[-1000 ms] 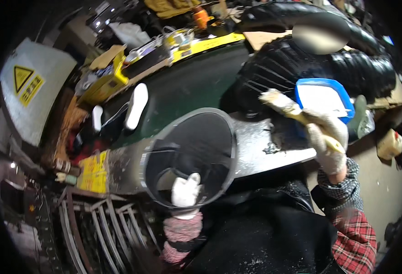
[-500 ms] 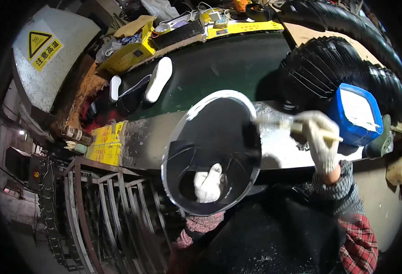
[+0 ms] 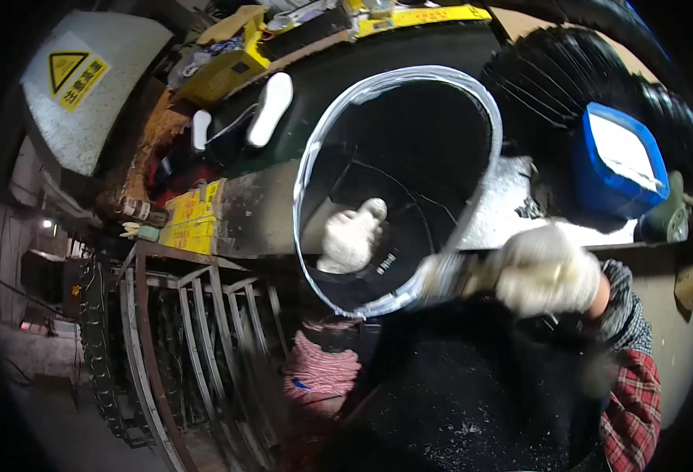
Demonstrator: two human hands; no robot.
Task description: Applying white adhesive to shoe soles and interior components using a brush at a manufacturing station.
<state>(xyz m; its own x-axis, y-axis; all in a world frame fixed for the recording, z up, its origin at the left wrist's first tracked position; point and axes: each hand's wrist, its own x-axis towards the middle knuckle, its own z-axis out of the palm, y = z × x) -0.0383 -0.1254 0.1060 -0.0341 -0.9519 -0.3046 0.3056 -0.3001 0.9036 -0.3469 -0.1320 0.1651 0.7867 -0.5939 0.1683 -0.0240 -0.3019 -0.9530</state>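
Note:
A wide black rubber tube with a white-coated rim (image 3: 327,134) stands open toward me over a grey workbench (image 3: 519,212). My left hand (image 3: 352,237), in a white glove, is inside the tube and presses against its inner wall. My right hand (image 3: 547,267), also gloved, is closed on a brush (image 3: 441,275) whose blurred end touches the tube's lower right rim.
A blue tub (image 3: 618,161) of white paste sits on the bench at right, by ribbed black hoses (image 3: 559,86). Two white shoe soles (image 3: 271,106) lie on a dark belt. Yellow boxes (image 3: 193,220), a metal rack (image 3: 197,338) and a grey cabinet with a warning sign (image 3: 79,94) stand to the left.
The tube has come nearer and fills more of the view. My right hand with the brush moved down from the tube's upper right rim to its lower right rim.

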